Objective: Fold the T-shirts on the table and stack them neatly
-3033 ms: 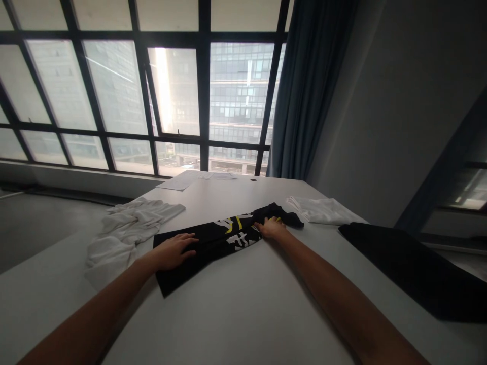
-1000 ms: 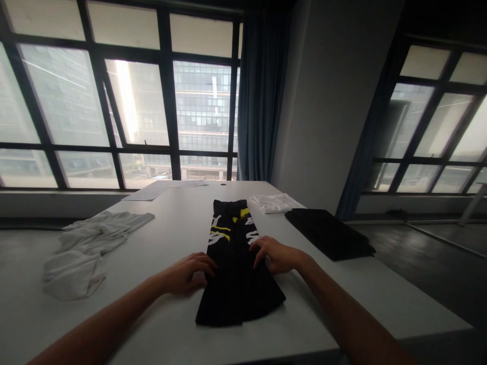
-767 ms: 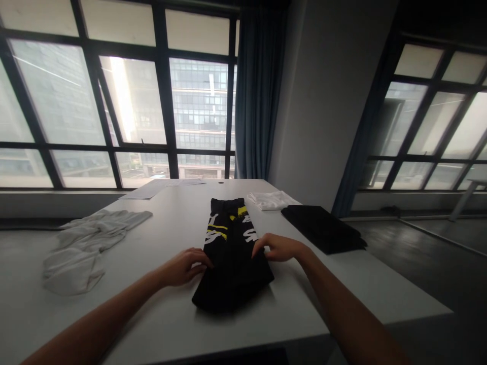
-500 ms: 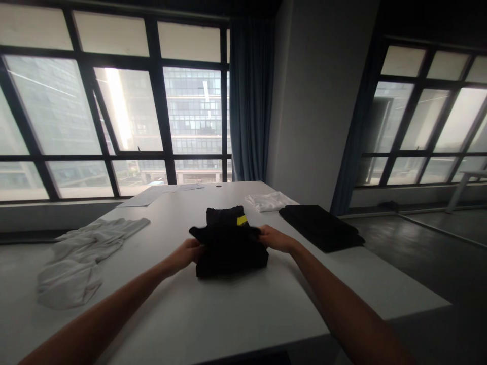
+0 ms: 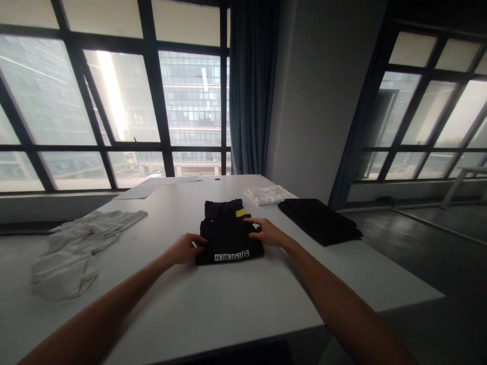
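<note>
A black garment lies folded into a small rectangle in the middle of the white table. White lettering runs along its near edge and a yellow patch shows at its far right corner. My left hand is at the garment's left edge, fingers curled onto the fabric. My right hand rests on its right side with the fingers stretched out flat over the cloth.
A crumpled white garment lies at the left. A folded white cloth and a flat black cloth lie at the right, near the table's edge. Papers sit at the far end by the windows.
The long black garment was turned lengthwise in front of me, then its near end was lifted and folded over onto the far part. It is now a compact rectangle.
</note>
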`<act>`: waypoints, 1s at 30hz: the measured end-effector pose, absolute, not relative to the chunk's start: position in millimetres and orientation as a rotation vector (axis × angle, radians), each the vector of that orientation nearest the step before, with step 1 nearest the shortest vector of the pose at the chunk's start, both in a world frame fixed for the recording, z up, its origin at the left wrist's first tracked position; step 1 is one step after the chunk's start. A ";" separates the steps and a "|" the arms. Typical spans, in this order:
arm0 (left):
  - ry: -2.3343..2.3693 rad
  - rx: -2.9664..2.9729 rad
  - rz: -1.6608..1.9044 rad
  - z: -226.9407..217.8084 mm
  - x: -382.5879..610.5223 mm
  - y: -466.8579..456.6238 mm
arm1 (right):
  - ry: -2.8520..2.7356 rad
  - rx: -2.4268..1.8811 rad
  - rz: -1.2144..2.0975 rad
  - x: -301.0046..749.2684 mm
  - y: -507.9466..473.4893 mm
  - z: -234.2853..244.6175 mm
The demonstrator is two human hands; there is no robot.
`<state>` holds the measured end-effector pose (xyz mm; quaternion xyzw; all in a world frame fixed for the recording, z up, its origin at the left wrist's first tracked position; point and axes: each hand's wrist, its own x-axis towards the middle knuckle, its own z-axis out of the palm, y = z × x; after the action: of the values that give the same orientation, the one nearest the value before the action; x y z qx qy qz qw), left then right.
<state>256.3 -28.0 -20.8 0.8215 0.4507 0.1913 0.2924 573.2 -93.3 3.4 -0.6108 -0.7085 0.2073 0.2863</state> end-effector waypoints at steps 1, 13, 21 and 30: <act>1.219 2.209 0.468 -18.1 255.1 -30.8 | -1.911 -1.652 0.541 573.4 -93.6 3.7; 0.953 2.685 0.240 -24.9 247.6 -47.2 | -2.191 -1.938 0.240 571.0 -93.3 -8.5; 0.684 2.638 0.120 -17.0 216.7 -23.9 | -2.250 -1.913 0.342 594.1 -100.0 1.5; 0.699 2.703 0.515 -19.8 232.9 -33.0 | -2.229 -1.545 0.268 582.9 -94.4 0.7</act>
<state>232.9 -33.0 -19.8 0.9412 0.2435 0.1794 0.1507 582.9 -94.4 0.7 -0.5548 -0.8002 0.0963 0.2064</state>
